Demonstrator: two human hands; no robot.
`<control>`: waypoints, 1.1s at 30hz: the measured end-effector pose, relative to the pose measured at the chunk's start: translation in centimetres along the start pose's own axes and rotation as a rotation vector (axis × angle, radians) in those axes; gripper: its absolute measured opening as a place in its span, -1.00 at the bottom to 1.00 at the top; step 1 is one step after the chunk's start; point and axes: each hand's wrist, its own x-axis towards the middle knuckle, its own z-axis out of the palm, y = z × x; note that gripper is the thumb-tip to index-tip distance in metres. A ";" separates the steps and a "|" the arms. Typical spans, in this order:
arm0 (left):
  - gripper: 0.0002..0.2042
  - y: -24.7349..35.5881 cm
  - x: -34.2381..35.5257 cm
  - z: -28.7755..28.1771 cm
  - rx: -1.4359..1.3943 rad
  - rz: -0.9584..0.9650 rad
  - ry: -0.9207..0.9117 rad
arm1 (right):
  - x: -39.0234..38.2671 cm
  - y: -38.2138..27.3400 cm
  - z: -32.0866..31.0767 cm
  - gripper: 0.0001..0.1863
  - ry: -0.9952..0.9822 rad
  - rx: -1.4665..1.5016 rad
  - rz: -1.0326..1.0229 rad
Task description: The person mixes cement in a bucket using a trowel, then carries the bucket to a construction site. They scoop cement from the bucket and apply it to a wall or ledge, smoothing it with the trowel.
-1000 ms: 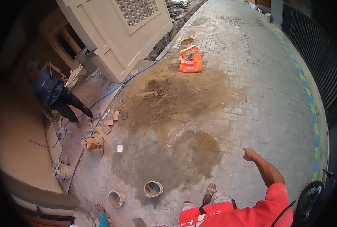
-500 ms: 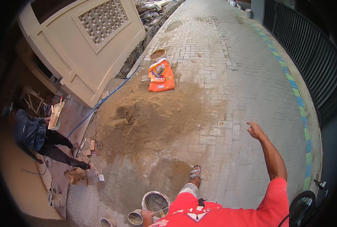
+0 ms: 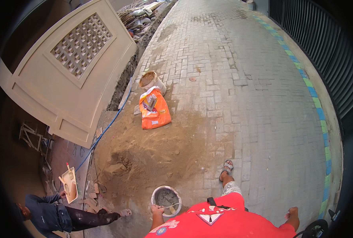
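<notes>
At the lower middle, my left hand (image 3: 157, 209) is closed on the wire handle (image 3: 171, 206) of a round, pale-rimmed bucket (image 3: 178, 195). Grey wet mortar (image 3: 166, 197) lies inside it. A small pale wooden piece shows below the handle, but its kind is unclear. Out to the right, my right hand (image 3: 291, 214) hangs low above the paving, its fingers loosely bent and holding nothing.
A sand heap (image 3: 144, 158) lies ahead, with an orange bag (image 3: 156, 115) and a sand-filled bucket (image 3: 148, 79) beyond. A blue hose (image 3: 105, 130) runs along the left. A co-worker (image 3: 49, 212) carries a tray (image 3: 70, 184) there. A dark gate (image 3: 323, 43) lines the right.
The view has moved forward. My left hand carries the mortar bucket along; the buckets beside it have left view. My right arm has swung down and back. The co-worker appears lower in the picture.
</notes>
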 end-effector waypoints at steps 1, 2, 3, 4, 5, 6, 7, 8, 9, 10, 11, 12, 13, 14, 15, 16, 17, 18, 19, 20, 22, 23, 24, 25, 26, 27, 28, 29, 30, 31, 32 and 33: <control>-0.81 -0.6 -0.5 3.7 0.012 0.000 0.022 | 0.0 -4.1 0.7 -0.73 0.022 -0.012 -0.019; -0.84 -1.1 -1.2 7.0 0.013 -0.008 0.063 | -0.6 -8.9 1.2 -0.73 0.043 -0.020 -0.048; -0.83 -1.3 -1.9 10.4 0.020 -0.021 0.093 | -1.6 -15.1 1.7 -0.72 0.051 0.017 -0.089; -0.79 -1.7 -2.5 13.2 0.021 -0.032 0.132 | -2.8 -21.9 1.8 -0.71 0.031 0.035 -0.127; -0.73 -2.2 -3.0 15.8 0.023 -0.048 0.170 | -4.4 -29.5 2.2 -0.71 -0.033 0.045 -0.269; -0.66 -2.6 -3.3 18.2 0.026 -0.059 0.202 | -6.1 -37.5 1.5 -0.70 -0.080 0.032 -0.370; -0.59 -2.9 -3.5 20.9 0.033 -0.076 0.220 | -8.4 -44.8 1.4 -0.58 -0.104 0.054 -0.600; -0.52 -3.6 -3.7 23.5 0.037 -0.091 0.235 | -10.4 -52.7 1.3 -0.52 -0.112 -0.032 -0.754; -0.49 -3.8 -3.6 26.5 0.050 -0.147 0.243 | -12.6 -59.8 1.0 -0.50 -0.131 -0.057 -0.965; -0.45 -4.0 -3.4 29.4 0.062 -0.202 0.250 | -14.6 -66.3 1.1 -0.50 -0.111 -0.060 -1.007; -0.42 -4.2 -3.2 32.5 0.074 -0.258 0.256 | -16.3 -72.2 1.4 -0.49 -0.155 0.020 -1.181; -0.46 -4.4 -3.1 35.8 0.061 -0.282 0.267 | -17.7 -77.0 1.8 -0.49 -0.096 -0.015 -1.197; -0.50 -4.8 -2.7 39.1 0.043 -0.282 0.263 | -18.6 -81.6 2.3 -0.48 -0.080 -0.010 -1.282; -0.54 -5.2 -2.4 42.6 0.025 -0.276 0.253 | -19.0 -86.2 3.1 -0.48 -0.108 0.030 -1.387; -0.58 -5.4 -2.3 45.9 0.008 -0.267 0.251 | -19.0 -89.9 3.8 -0.48 -0.065 -0.041 -1.337; -0.62 -5.5 -2.2 49.1 -0.007 -0.258 0.238 | -18.7 -92.2 4.4 -0.48 -0.067 -0.070 -1.308; -0.66 -5.6 -2.1 52.7 -0.028 -0.253 0.222 | -18.1 -95.3 5.4 -0.48 -0.052 -0.068 -1.282; -0.70 -5.7 -2.7 55.4 -0.049 -0.253 0.224 | -17.4 -98.0 5.9 -0.49 -0.075 -0.068 -1.149; -0.74 -5.8 -2.9 57.9 -0.070 -0.249 0.240 | -16.5 -99.1 6.6 -0.50 -0.106 -0.076 -0.980; -0.77 -5.7 -3.2 60.4 -0.095 -0.236 0.250 | -15.5 -100.5 7.5 -0.52 -0.110 -0.101 -0.882; -0.83 -5.0 -4.1 65.4 -0.145 -0.203 0.259 | -13.6 -103.4 8.5 -0.61 -0.128 -0.150 -0.686; -0.85 -4.5 -4.4 68.1 -0.171 -0.185 0.255 | -12.6 -105.6 9.2 -0.66 -0.176 -0.171 -0.601; -0.85 -4.0 -4.3 70.7 -0.198 -0.167 0.239 | -11.5 -107.7 9.9 -0.68 -0.178 -0.230 -0.503; -0.84 -3.4 -4.2 73.6 -0.238 -0.137 0.214 | -10.5 -110.4 10.9 -0.72 -0.204 -0.186 -0.490; -0.82 -2.9 -4.1 76.6 -0.277 -0.115 0.187 | -9.4 -113.5 11.8 -0.75 -0.199 -0.158 -0.479; -0.79 -2.6 -3.9 79.5 -0.310 -0.085 0.176 | -8.3 -116.9 12.9 -0.78 -0.193 -0.135 -0.480; -0.78 -2.5 -3.8 83.1 -0.315 -0.047 0.178 | -7.2 -120.9 14.1 -0.78 -0.213 -0.123 -0.482; -0.76 -2.4 -3.3 87.3 -0.316 -0.002 0.181 | -6.3 -125.2 15.5 -0.77 -0.233 -0.108 -0.499; -0.74 -2.5 -3.3 91.0 -0.303 0.044 0.183 | -5.7 -129.6 16.8 -0.76 -0.251 -0.094 -0.511; -0.75 -2.5 -3.5 94.5 -0.318 0.034 0.203 | -5.4 -134.3 18.1 -0.75 -0.243 -0.117 -0.562; -0.75 -2.3 -3.7 98.0 -0.330 0.025 0.209 | -5.5 -139.5 19.2 -0.74 -0.232 -0.134 -0.620; -0.76 -1.3 -3.3 102.5 -0.342 0.009 0.215 | -6.2 -144.7 21.1 -0.73 -0.232 -0.134 -0.679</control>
